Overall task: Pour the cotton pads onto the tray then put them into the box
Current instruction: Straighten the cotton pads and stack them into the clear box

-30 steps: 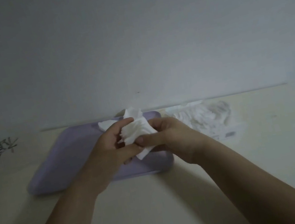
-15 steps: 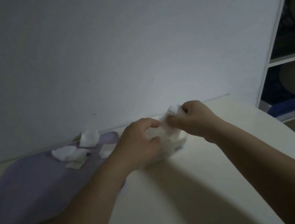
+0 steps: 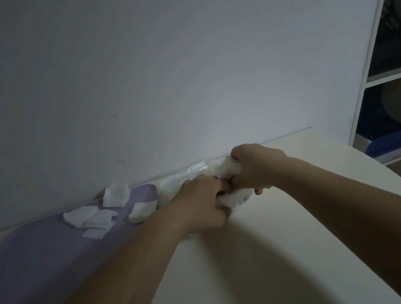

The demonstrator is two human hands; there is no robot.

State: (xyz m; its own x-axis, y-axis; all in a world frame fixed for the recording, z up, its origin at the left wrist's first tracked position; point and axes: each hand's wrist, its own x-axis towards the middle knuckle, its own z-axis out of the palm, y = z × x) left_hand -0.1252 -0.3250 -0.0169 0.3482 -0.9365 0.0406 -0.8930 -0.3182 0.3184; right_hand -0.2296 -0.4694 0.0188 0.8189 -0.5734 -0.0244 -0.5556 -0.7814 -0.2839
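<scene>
**Two hands closed at the box, loose pads lying on the tray**

Both hands meet at the far edge of the tabletop (image 3: 277, 245), just past the tray's right end. The right hand (image 3: 255, 166) has its fingers curled tight round a bunch of cotton pads (image 3: 227, 168). The white wad bulges out of the fist on its left side, directly above the box (image 3: 171, 188). The left hand (image 3: 203, 202) is also curled, with its fingers closed on the near side of the box and its knuckles touching the right hand's. The box is clear and pale, pushed up to the wall, and the two hands hide most of it. A small label shows low on its front, under the right hand.

The lilac tray (image 3: 39, 260) runs along the left part of the tabletop. Several loose pads (image 3: 90, 218) sit in its far right corner, some overlapping, and one leans on the tray's far rim. Those pads lie well left of either grip. An open shelf unit (image 3: 394, 74) stands off the tabletop's right edge.
</scene>
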